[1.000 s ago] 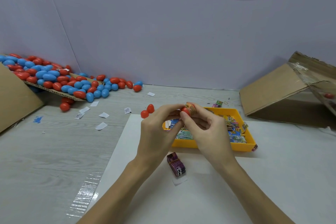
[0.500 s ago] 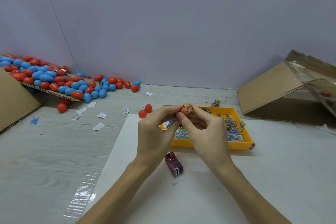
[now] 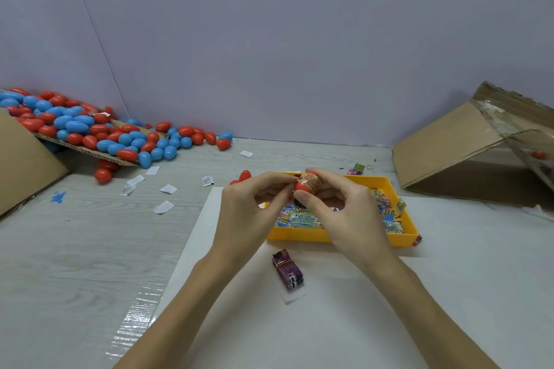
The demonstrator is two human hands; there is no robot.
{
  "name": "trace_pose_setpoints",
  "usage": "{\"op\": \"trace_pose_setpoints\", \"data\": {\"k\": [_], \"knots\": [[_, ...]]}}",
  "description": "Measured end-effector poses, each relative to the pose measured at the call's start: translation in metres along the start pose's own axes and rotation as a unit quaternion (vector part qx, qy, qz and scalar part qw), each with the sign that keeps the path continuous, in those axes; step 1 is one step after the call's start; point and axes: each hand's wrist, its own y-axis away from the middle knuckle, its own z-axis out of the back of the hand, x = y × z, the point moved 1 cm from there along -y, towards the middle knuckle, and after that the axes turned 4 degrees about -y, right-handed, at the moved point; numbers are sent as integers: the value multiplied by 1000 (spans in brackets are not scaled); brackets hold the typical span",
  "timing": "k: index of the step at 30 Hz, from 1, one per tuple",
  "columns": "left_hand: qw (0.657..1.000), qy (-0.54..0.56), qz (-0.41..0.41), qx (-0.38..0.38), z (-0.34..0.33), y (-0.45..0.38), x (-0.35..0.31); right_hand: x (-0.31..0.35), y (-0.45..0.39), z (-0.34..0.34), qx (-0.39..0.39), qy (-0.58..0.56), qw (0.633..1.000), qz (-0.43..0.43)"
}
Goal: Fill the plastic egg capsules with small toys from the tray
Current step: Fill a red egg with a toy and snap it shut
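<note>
Stretching across a pale wood-grain table (image 3: 90,249) backed by lavender walls (image 3: 269,54), a white sheet (image 3: 389,308) carries the yellow tray (image 3: 299,235) of small printed toys, with a purple packet (image 3: 288,269) just before it, a heap of red and blue egg capsules (image 3: 99,132) far left and a tipped cardboard box (image 3: 467,144) far right. Above the tray, the left hand (image 3: 248,213) and right hand (image 3: 344,213) both pinch a red capsule (image 3: 305,184) stuffed with an orange printed toy, fingers curled round it. Compared with a second ago, the grip is much the same, the right thumb now pressing the capsule's near side.
</note>
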Motion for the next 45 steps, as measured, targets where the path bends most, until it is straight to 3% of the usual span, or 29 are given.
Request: {"op": "trace_pose_setpoints", "data": {"k": [6, 11, 15, 27, 37, 39, 42, 45], "knots": [[1000, 10, -19, 3, 6, -2, -1, 4, -1, 3, 18, -7, 999, 33], [993, -67, -97, -11, 7, -2, -1, 4, 0, 5, 44, 26, 997, 55], [992, -82, -91, -10, 6, -1, -2, 2, 1, 5, 56, 50, 995, 60], [996, -59, -56, -22, 6, -2, -6, 5, 4, 0, -17, 50, 993, 102], [989, -93, -106, -47, 3, -1, -5, 6, 7, -4, -43, 38, 994, 89], [993, -82, -81, -39, 1, 0, -3, 3, 6, -4, -38, 20, 997, 71], [997, 31, 71, -13, -1, -1, -3, -2, 1, 1, -5, 3, 1000, 22], [965, 171, 196, 30, -4, -4, -4, -4, -1, 5, 6, 4, 1000, 30]]}}
